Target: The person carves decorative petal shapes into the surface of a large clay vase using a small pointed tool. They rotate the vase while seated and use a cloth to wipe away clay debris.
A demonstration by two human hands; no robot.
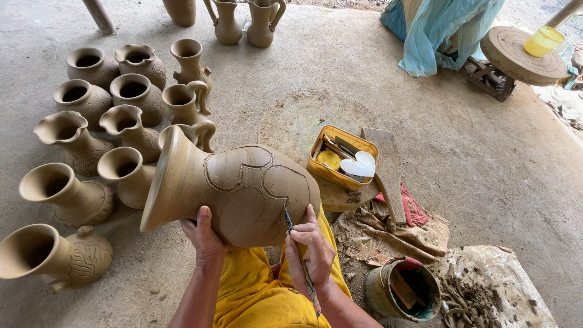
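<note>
Head view looks down on a large unfired clay vase (234, 188), matte tan, lying tilted on its side across the person's lap, its flared mouth toward the left and its rounded belly scored with curling grooved lines. The left hand (204, 234) is cupped under the vase's neck, fingers closed against the clay to steady it. The right hand (313, 252) is closed around a thin carving tool (300, 261), a slender stick whose tip touches the lower belly of the vase, just right of the left hand. Below both hands lie yellow trousers (258, 291). On the concrete floor (473, 158), left of the vase, stand rows of smaller clay jugs (115, 127) with flared rims, some with handles. To the right sits a yellow tray (340, 155) of tools, beside a wooden paddle (388, 170). Near the bottom edge stands a grimy green bucket (401, 291), next to clay scraps (480, 297).
</note>
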